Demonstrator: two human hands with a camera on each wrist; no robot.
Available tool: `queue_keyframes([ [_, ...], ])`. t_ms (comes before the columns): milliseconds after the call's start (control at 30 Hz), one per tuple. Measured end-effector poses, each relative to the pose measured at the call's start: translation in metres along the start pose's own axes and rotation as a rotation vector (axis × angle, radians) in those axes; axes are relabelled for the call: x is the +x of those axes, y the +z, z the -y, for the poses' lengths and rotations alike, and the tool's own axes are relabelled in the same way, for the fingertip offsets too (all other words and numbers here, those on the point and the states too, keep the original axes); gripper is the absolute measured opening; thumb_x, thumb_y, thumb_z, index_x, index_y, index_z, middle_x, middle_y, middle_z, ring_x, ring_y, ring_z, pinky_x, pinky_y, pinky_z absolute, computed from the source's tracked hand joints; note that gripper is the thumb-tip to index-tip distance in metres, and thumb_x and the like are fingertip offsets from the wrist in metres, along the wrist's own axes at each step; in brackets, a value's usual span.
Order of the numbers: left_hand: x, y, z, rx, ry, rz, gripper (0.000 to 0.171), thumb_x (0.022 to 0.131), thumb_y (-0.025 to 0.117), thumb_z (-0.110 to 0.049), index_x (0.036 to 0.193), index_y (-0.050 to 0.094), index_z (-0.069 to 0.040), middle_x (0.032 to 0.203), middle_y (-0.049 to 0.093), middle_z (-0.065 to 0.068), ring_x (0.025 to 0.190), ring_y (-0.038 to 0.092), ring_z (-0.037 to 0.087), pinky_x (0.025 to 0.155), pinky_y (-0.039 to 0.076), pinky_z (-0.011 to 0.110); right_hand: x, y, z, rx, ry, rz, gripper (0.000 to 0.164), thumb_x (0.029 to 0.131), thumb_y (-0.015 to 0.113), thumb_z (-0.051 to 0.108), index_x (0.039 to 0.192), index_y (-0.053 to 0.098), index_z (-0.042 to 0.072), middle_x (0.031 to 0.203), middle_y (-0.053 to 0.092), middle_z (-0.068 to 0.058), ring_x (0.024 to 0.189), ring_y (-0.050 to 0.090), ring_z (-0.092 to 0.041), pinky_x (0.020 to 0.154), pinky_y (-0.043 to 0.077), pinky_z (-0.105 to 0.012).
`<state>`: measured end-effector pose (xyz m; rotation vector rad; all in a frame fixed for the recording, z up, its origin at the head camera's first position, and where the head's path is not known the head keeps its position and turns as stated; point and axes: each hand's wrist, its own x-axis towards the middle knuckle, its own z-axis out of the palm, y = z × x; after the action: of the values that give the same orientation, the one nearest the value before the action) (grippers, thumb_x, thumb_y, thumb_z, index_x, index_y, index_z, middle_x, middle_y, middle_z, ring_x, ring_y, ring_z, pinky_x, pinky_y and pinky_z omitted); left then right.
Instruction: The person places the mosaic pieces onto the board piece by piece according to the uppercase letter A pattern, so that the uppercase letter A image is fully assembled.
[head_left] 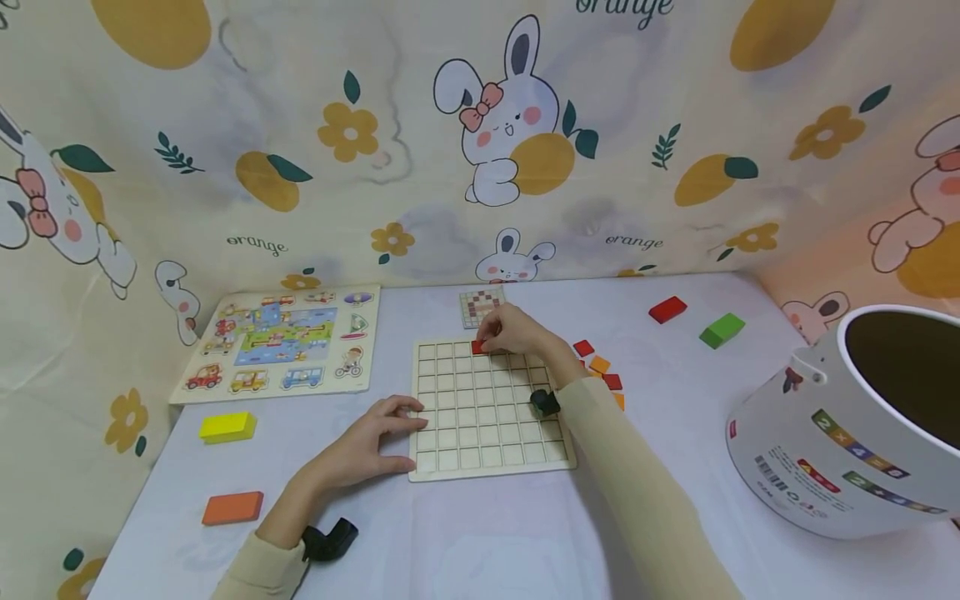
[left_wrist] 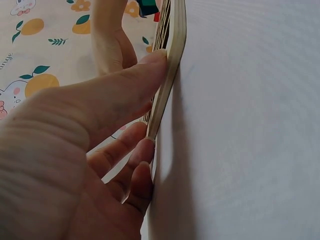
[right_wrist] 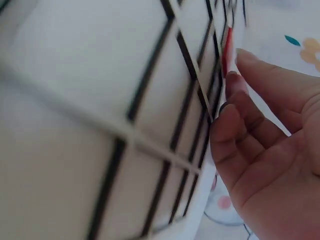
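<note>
A wooden grid board (head_left: 487,479) lies flat on the white-covered table. My left hand (head_left: 360,446) rests at its left side, thumb near the lower corner and fingertips on the left rim. The left wrist view shows the thumb against the layered board edge (left_wrist: 172,75). Over the board's top row, my right hand (head_left: 517,329) pinches a small red square tile (head_left: 477,347) with thumb and fingertips. The right wrist view shows the tile (right_wrist: 227,50) edge-on at the grid, beside the fingers (right_wrist: 227,125). A small pattern card (head_left: 472,310) lies just behind the board.
Several red and orange tiles (head_left: 599,364) lie right of the board, partly behind the right arm. A white bucket (head_left: 787,450) stands at the right. A picture puzzle (head_left: 360,367) lies back left. Yellow (head_left: 227,427), orange (head_left: 232,508), red (head_left: 667,310) and green (head_left: 722,331) blocks lie around.
</note>
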<state>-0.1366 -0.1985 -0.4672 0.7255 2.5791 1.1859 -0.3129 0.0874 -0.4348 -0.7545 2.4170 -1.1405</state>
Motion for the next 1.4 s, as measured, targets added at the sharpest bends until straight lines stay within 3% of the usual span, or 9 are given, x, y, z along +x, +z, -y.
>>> queue_keyframes([
  [267,-0.002,-0.002,0.000,0.003,-0.006,-0.007,0.055,0.078,0.085,-0.020,0.129,0.068,-0.009,0.143,0.047,0.000,0.119,0.043,0.018,0.105,0.038,0.045,-0.006,-0.007,-0.002,-0.013,-0.038,0.079,0.025,0.094,0.065,0.002,0.117,0.071,-0.005,0.109,0.067,-0.017,0.087,0.057,-0.021,0.073,0.046,-0.029],
  [400,-0.003,-0.003,0.001,0.002,-0.017,-0.001,0.056,0.078,0.085,-0.020,0.130,0.067,-0.010,0.143,0.046,-0.002,0.120,0.042,0.017,0.105,0.037,0.045,-0.003,-0.004,-0.003,-0.016,-0.038,0.089,0.024,0.093,0.067,0.001,0.116,0.071,-0.005,0.106,0.069,-0.016,0.086,0.056,-0.020,0.071,0.045,-0.027],
  [533,-0.002,-0.004,0.001,0.005,-0.014,-0.003,0.055,0.078,0.085,-0.021,0.130,0.067,-0.010,0.144,0.046,-0.002,0.119,0.042,0.017,0.105,0.037,0.045,-0.005,-0.008,-0.004,-0.016,-0.046,0.047,0.026,0.093,0.066,0.001,0.118,0.070,-0.005,0.100,0.069,-0.015,0.083,0.058,-0.022,0.070,0.047,-0.029],
  [733,0.000,-0.003,0.001,0.010,-0.003,0.000,0.055,0.079,0.085,-0.022,0.130,0.067,-0.010,0.144,0.046,-0.001,0.119,0.042,0.017,0.104,0.037,0.046,-0.030,-0.039,-0.021,-0.063,0.054,-0.070,0.025,0.094,0.066,0.006,0.117,0.071,-0.002,0.103,0.069,-0.014,0.087,0.058,-0.026,0.077,0.049,-0.036],
  [867,0.001,0.000,0.001,0.000,0.004,0.002,0.055,0.079,0.085,-0.022,0.129,0.067,-0.010,0.143,0.047,-0.001,0.120,0.043,0.017,0.104,0.037,0.046,-0.057,-0.066,-0.043,-0.084,0.148,-0.070,0.027,0.093,0.066,0.008,0.119,0.069,0.000,0.111,0.068,-0.015,0.099,0.058,-0.030,0.090,0.050,-0.043],
  [1033,0.001,0.001,0.001,0.002,-0.013,0.002,0.056,0.079,0.085,-0.024,0.130,0.067,-0.012,0.143,0.046,-0.003,0.121,0.042,0.016,0.106,0.036,0.047,-0.082,-0.084,-0.067,-0.136,0.243,-0.039,0.032,0.089,0.071,0.009,0.120,0.068,0.003,0.114,0.065,-0.013,0.105,0.055,-0.031,0.091,0.051,-0.042],
  [1233,0.000,0.002,0.002,-0.015,-0.022,-0.002,0.056,0.078,0.085,-0.022,0.130,0.067,-0.013,0.143,0.046,-0.004,0.121,0.042,0.017,0.106,0.036,0.048,-0.094,-0.086,-0.076,-0.152,0.220,-0.022,0.023,0.087,0.074,0.008,0.109,0.070,0.002,0.099,0.062,-0.013,0.099,0.051,-0.031,0.083,0.049,-0.037],
  [1400,0.000,0.001,0.003,-0.013,-0.024,-0.002,0.056,0.078,0.085,-0.024,0.130,0.067,-0.013,0.143,0.045,-0.005,0.121,0.041,0.016,0.107,0.036,0.047,-0.094,-0.084,-0.078,-0.139,0.209,-0.057,0.015,0.088,0.073,0.007,0.101,0.068,0.003,0.098,0.063,-0.011,0.095,0.054,-0.029,0.083,0.051,-0.034],
])
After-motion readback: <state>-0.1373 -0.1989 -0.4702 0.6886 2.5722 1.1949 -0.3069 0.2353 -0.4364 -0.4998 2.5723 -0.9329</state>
